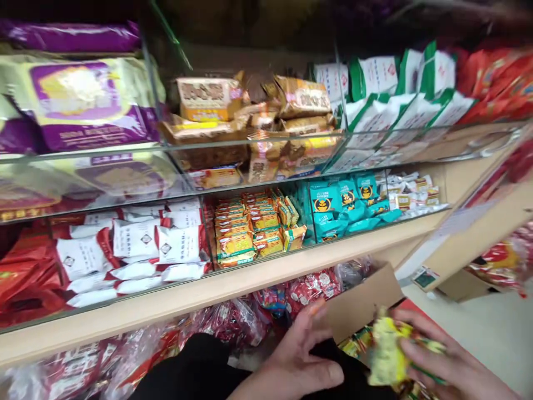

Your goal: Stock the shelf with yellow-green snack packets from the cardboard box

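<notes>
My right hand [437,355] is closed around several small yellow and green snack packets [388,350], blurred by motion. Below and behind it, a cardboard box [362,303] holds more packets of similar colours. My left hand [297,355] is open, its fingers spread and nothing in it, above my dark-clothed leg [208,366] and left of the held packets.
A shelf [233,283] with glass dividers spans the view. On it stand orange-yellow packets [266,228], teal bags [328,203], white-red packets [137,241], brown bags [208,100], purple packs [87,100] and green-white bags [378,75]. Wrapped red bags [233,322] lie beneath.
</notes>
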Demonstrator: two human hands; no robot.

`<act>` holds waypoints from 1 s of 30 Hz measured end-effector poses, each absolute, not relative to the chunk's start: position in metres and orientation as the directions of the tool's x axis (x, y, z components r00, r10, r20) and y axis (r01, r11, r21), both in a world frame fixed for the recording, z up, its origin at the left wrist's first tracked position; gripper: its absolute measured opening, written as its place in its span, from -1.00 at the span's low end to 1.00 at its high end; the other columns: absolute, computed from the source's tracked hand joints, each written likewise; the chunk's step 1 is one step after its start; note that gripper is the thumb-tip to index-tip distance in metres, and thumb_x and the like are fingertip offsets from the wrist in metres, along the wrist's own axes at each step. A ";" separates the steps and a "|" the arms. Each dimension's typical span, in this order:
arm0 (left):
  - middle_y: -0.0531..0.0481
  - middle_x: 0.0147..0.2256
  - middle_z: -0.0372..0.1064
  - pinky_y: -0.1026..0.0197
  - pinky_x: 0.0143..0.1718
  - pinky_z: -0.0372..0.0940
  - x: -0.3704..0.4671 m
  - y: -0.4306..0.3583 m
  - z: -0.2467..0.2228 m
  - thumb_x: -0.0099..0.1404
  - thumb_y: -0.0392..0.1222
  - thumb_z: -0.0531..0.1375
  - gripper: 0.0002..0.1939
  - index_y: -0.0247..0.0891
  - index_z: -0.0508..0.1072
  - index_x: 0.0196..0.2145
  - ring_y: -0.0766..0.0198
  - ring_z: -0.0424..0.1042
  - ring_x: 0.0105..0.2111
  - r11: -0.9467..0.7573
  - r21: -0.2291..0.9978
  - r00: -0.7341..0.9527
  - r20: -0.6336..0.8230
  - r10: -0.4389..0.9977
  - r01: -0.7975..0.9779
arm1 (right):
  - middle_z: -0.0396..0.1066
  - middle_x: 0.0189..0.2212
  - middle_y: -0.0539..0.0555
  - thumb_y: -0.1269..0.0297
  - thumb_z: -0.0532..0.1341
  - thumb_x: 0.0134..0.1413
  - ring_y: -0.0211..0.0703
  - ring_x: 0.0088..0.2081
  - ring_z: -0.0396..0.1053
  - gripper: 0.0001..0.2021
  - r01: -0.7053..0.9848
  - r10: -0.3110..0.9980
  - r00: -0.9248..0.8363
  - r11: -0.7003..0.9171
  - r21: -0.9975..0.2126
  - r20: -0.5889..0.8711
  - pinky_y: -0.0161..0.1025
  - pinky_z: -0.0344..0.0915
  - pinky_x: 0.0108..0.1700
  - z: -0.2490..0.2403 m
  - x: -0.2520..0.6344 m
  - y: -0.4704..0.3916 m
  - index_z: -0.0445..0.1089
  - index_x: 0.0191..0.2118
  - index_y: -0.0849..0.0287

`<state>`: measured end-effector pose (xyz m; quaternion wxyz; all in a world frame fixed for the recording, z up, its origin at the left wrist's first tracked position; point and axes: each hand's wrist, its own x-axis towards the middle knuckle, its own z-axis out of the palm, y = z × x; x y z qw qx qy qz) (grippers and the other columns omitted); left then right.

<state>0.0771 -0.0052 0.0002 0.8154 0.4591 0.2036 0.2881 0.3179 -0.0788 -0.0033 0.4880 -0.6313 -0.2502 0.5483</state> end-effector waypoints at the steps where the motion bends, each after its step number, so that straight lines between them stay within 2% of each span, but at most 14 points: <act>1: -0.04 0.24 -0.10 0.08 -0.09 0.22 0.076 -0.008 0.008 -0.12 -0.04 0.37 -0.19 0.09 0.18 0.09 -0.01 0.04 0.14 0.422 0.821 0.739 -0.001 0.674 -0.384 | 0.43 -0.19 0.08 0.12 0.34 -0.25 0.01 -0.20 0.41 -0.61 -0.223 0.893 0.161 -0.382 -0.897 -0.420 -0.17 0.37 -0.25 0.014 0.294 -0.068 0.35 -0.18 -0.06; 3: -0.04 0.19 0.03 0.08 -0.06 0.20 0.069 -0.010 0.016 -0.09 -0.11 0.37 -0.26 0.07 0.24 0.06 0.01 0.09 0.13 0.426 0.750 0.677 0.040 0.735 -0.506 | 0.44 -0.33 -0.01 0.15 0.34 -0.22 -0.12 -0.30 0.40 -0.67 -0.206 0.957 0.030 -0.275 -0.939 -0.287 -0.23 0.34 -0.26 0.040 0.245 -0.048 0.36 -0.24 -0.01; 5: -0.08 0.05 0.28 0.08 -0.05 0.20 0.060 -0.010 0.018 -0.04 -0.18 0.35 -0.36 0.00 0.30 0.03 0.05 0.26 0.02 0.444 0.710 0.599 -0.039 0.800 -0.547 | 0.42 -0.37 -0.03 0.17 0.32 -0.19 -0.16 -0.30 0.37 -0.72 -0.118 0.986 -0.036 -0.165 -0.979 -0.162 -0.25 0.31 -0.23 0.052 0.204 -0.031 0.37 -0.26 0.05; 7: -0.09 -0.10 0.42 0.07 -0.11 0.25 0.047 -0.008 0.018 0.02 -0.21 0.32 -0.42 -0.07 0.31 0.02 0.09 0.39 -0.12 0.467 0.677 0.519 -0.145 0.842 -0.569 | 0.41 -0.33 -0.02 0.15 0.30 -0.15 -0.15 -0.25 0.34 -0.72 -0.075 0.993 -0.047 -0.110 -0.991 -0.107 -0.24 0.29 -0.18 0.052 0.175 -0.021 0.36 -0.25 0.07; 12: -0.10 -0.27 0.52 0.04 -0.18 0.32 0.015 -0.006 0.018 0.11 -0.25 0.25 -0.58 -0.23 0.36 -0.04 0.10 0.48 -0.25 0.510 0.578 0.428 -0.285 0.858 -0.637 | 0.36 -0.13 0.04 0.00 0.22 -0.08 -0.05 -0.11 0.31 -0.62 -0.271 0.976 0.081 -0.173 -0.947 -0.201 -0.21 0.34 -0.26 0.037 0.147 -0.014 0.30 -0.13 0.04; 15: -0.12 -0.26 0.52 0.02 -0.22 0.35 0.003 -0.008 0.019 0.15 -0.23 0.21 -0.67 -0.29 0.39 -0.09 0.10 0.49 -0.30 0.553 0.490 0.438 -0.338 0.833 -0.674 | 0.38 -0.17 0.04 -0.08 0.15 -0.05 -0.06 -0.15 0.34 -0.62 -0.423 0.954 0.102 -0.214 -0.880 -0.280 -0.23 0.36 -0.35 0.031 0.145 -0.011 0.34 -0.19 0.06; 17: -0.13 -0.28 0.53 0.01 -0.23 0.36 -0.001 -0.010 0.018 0.15 -0.25 0.20 -0.72 -0.32 0.41 -0.14 0.12 0.49 -0.31 0.567 0.461 0.443 -0.357 0.823 -0.683 | 0.41 -0.22 0.04 -0.12 0.11 -0.04 -0.07 -0.19 0.36 -0.61 -0.525 0.950 0.057 -0.233 -0.818 -0.308 -0.21 0.36 -0.32 0.031 0.146 -0.009 0.37 -0.26 0.09; 19: -0.13 -0.33 0.53 0.00 -0.26 0.37 -0.002 -0.011 0.015 0.15 -0.29 0.19 -0.78 -0.35 0.43 -0.20 0.14 0.49 -0.34 0.584 0.458 0.464 -0.356 0.811 -0.670 | 0.40 -0.18 0.04 -0.14 0.06 -0.01 -0.05 -0.15 0.35 -0.59 -0.585 0.957 0.026 -0.219 -0.781 -0.288 -0.16 0.35 -0.25 0.032 0.148 -0.009 0.40 -0.29 0.10; 21: -0.12 -0.37 0.53 -0.02 -0.29 0.38 -0.001 -0.012 0.012 0.14 -0.32 0.19 -0.83 -0.36 0.45 -0.26 0.15 0.48 -0.37 0.608 0.460 0.495 -0.354 0.794 -0.647 | 0.34 -0.06 0.04 -0.02 0.09 0.00 0.00 -0.03 0.27 -0.67 -0.570 0.974 0.016 -0.178 -0.802 -0.227 -0.12 0.33 -0.17 0.032 0.150 -0.011 0.40 -0.24 0.08; 22: -0.11 -0.38 0.53 -0.02 -0.29 0.37 -0.001 -0.012 0.010 0.13 -0.33 0.19 -0.84 -0.35 0.46 -0.28 0.16 0.48 -0.39 0.621 0.453 0.508 -0.358 0.784 -0.639 | 0.28 0.01 0.03 0.11 0.13 -0.03 0.01 0.04 0.21 -0.72 -0.549 0.982 0.016 -0.147 -0.823 -0.186 -0.11 0.31 -0.13 0.032 0.151 -0.014 0.39 -0.19 0.06; 23: -0.10 -0.39 0.53 -0.03 -0.29 0.37 0.000 -0.012 0.008 0.13 -0.34 0.19 -0.86 -0.35 0.47 -0.30 0.17 0.48 -0.39 0.633 0.443 0.519 -0.362 0.774 -0.635 | 0.22 0.07 0.01 0.25 0.15 -0.09 0.02 0.09 0.14 -0.69 -0.529 0.990 0.010 -0.114 -0.841 -0.141 -0.10 0.29 -0.09 0.032 0.152 -0.016 0.37 -0.14 0.04; 25: -0.11 -0.41 0.53 -0.05 -0.26 0.36 0.002 -0.012 0.006 0.14 -0.34 0.18 -0.86 -0.37 0.49 -0.31 0.19 0.47 -0.41 0.657 0.423 0.549 -0.360 0.754 -0.625 | 0.12 0.14 -0.05 0.45 0.12 -0.25 0.02 0.15 0.06 -0.47 -0.501 0.999 0.000 -0.044 -0.865 -0.050 -0.07 0.24 -0.03 0.030 0.154 -0.020 0.30 -0.04 -0.04; 30: -0.13 -0.43 0.53 0.03 -0.31 0.37 0.005 -0.018 0.004 0.02 -0.33 0.25 -0.80 -0.40 0.52 -0.32 0.14 0.48 -0.40 0.742 0.424 0.712 -0.264 0.650 -0.520 | 0.04 0.19 -0.08 0.53 0.04 -0.39 -0.02 0.20 -0.03 -0.21 -0.429 0.997 -0.009 0.063 -0.901 0.074 -0.01 0.14 0.06 0.028 0.158 -0.025 0.09 0.12 -0.17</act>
